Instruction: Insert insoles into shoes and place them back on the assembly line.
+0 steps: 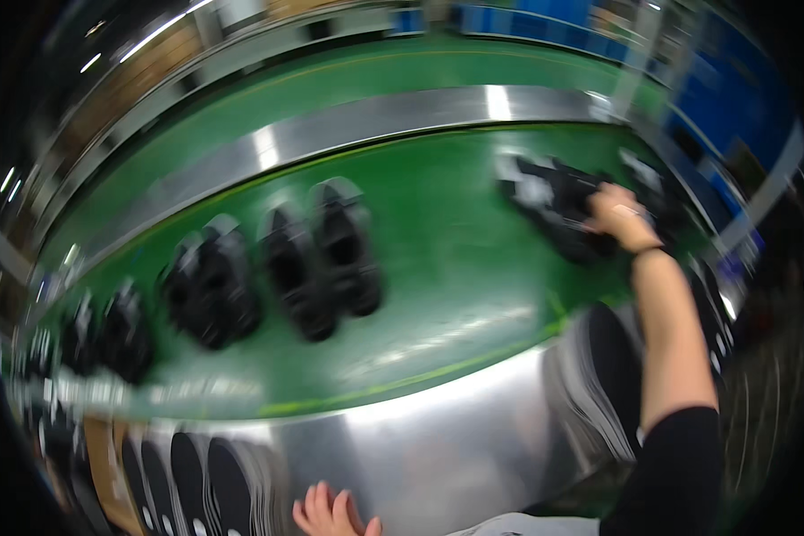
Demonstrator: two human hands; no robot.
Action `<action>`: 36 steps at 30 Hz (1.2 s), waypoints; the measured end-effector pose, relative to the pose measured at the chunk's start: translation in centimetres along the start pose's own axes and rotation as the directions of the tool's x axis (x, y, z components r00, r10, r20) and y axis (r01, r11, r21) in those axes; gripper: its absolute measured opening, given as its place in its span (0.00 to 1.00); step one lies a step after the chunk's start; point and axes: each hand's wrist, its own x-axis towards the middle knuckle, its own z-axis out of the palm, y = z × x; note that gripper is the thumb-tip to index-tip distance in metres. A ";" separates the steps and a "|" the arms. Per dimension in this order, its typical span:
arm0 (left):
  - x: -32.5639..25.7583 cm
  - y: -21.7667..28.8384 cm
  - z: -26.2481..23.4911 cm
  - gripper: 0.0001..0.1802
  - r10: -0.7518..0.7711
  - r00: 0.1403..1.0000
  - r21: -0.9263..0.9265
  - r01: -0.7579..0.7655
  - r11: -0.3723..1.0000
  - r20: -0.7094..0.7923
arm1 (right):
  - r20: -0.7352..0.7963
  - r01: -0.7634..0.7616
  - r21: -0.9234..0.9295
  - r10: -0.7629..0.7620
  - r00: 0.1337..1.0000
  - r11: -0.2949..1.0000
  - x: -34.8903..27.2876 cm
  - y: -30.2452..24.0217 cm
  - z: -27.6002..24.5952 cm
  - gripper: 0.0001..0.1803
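My right hand (618,214) reaches out over the green belt at the far right, its fingers closed on the heel end of a black shoe (554,205) with a pale toe. Motion blur hides the exact hold. Another dark shoe (649,183) lies just beyond that hand. Low in the picture, my left hand (330,513) is over the metal ledge (420,447), fingers spread, with nothing in it. Below my right forearm stands a stack of black and grey insoles (598,380).
Pairs of black shoes, such as this shoe (299,263), line the green belt (438,241) toward the left. More insole stacks (232,478) stand at the lower left beside a cardboard box (107,469). A metal rail (375,121) runs along the belt's far side.
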 end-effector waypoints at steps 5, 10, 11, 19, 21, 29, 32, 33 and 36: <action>0.0 -1.9 -0.3 0.27 0.032 0.993 -0.027 -0.035 0.999 -0.111 | -0.048 0.229 0.064 -0.227 0.973 0.971 3.4 12.3 9.3 0.22; -2.5 -1.6 2.4 0.30 -0.063 0.988 -0.018 0.061 0.998 -0.142 | 0.143 -0.143 0.451 0.087 0.986 0.881 6.3 6.7 10.6 0.26; -2.7 -1.5 2.4 0.29 -0.048 0.992 -0.011 0.047 0.999 -0.114 | 0.156 -0.189 0.466 0.130 0.979 0.864 5.9 4.6 9.3 0.25; -3.0 -1.4 3.1 0.29 -0.018 0.969 -0.085 -0.004 0.996 -0.248 | 0.216 -0.202 0.783 0.048 0.975 0.588 2.3 -1.7 -9.1 0.33; -2.9 -1.5 4.4 0.29 -0.017 0.958 -0.170 -0.033 0.985 -0.285 | 0.086 -0.090 0.827 0.032 0.996 0.555 -1.8 -3.9 -12.8 0.29; -1.2 2.1 2.5 0.43 -0.166 0.914 -0.703 -0.160 0.693 -0.371 | -0.239 0.673 0.236 -0.629 0.740 0.701 -27.8 -18.6 -17.1 0.15; -1.3 3.8 1.4 0.52 -0.173 0.981 -0.650 0.075 0.756 -0.089 | 0.059 0.769 0.199 -0.790 0.610 0.608 -35.5 -21.3 -15.2 0.16; -1.5 3.9 1.8 0.54 -0.174 0.984 -0.674 0.109 0.730 -0.029 | 0.219 0.780 0.272 -0.826 0.519 0.563 -37.1 -21.8 -15.3 0.19; -1.9 4.1 2.6 0.53 -0.220 0.964 -0.699 0.054 0.713 -0.150 | 0.023 0.790 0.430 -0.880 0.475 0.438 -39.2 -21.1 -15.5 0.17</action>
